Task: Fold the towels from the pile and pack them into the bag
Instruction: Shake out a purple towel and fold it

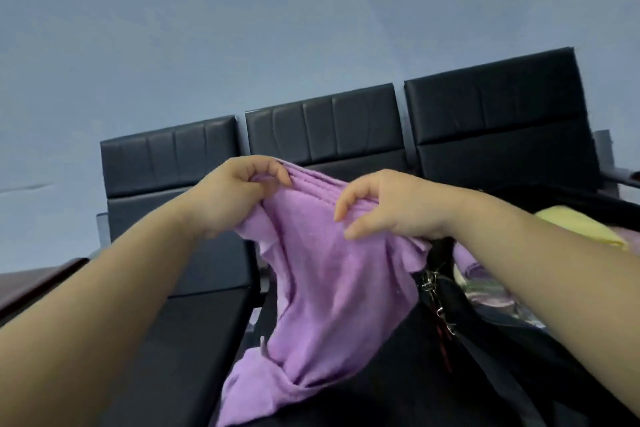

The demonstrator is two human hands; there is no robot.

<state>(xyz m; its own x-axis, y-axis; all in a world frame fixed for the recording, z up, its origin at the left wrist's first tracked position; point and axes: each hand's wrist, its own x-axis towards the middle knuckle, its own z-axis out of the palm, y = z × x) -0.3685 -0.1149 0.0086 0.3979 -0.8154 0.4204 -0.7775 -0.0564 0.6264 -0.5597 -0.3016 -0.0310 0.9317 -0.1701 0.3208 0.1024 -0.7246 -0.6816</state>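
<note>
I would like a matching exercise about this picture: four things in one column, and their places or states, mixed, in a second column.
1. purple towel
2. yellow towel
3. black seats
4. metal clips

a. in a row along the wall
b. hanging just right of the purple towel
c. gripped by left hand and right hand
d. lying at the far right edge

Pairs: 1-c, 2-d, 3-a, 4-b

We hold a soft lilac terry towel (332, 288) up by its top edge. Our left hand (239, 194) bunches one end and our right hand (391, 208) curls over the other, so it hangs crumpled before a row of black padded seats (322, 135) — just beside a black fabric bag (491, 364).
</note>
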